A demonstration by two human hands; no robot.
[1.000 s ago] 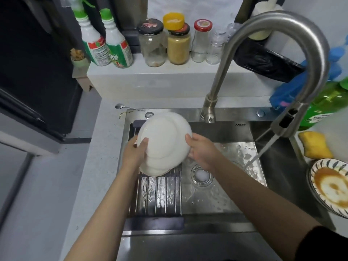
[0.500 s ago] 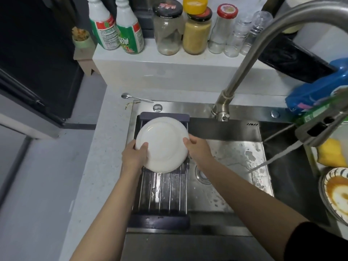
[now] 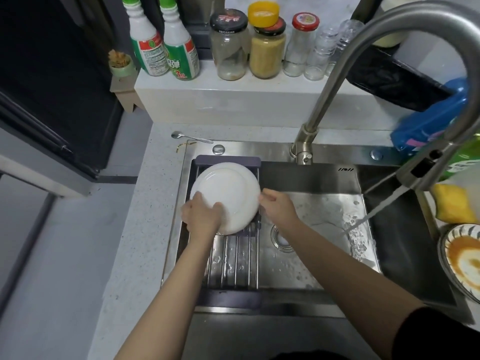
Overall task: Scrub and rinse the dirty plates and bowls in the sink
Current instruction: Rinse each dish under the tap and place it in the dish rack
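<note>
Left hand [image 3: 201, 219] grips the white plate [image 3: 225, 197] rim, right hand [image 3: 276, 207] pinches its opposite edge, evidently to seat it on the drying rack [image 3: 233, 263] for draining.

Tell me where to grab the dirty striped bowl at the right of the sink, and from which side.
Take the striped bowl by its left rim, the edge nearest the sink, thumb inside and fingers under. It sits upright and open, and its right part is cut off by the frame. The sauce lies mid-bowl, so the rim probably stays cleaner.

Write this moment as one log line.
white plate: over drying rack | left hand: holds plate | right hand: at rim | faucet: running
</note>
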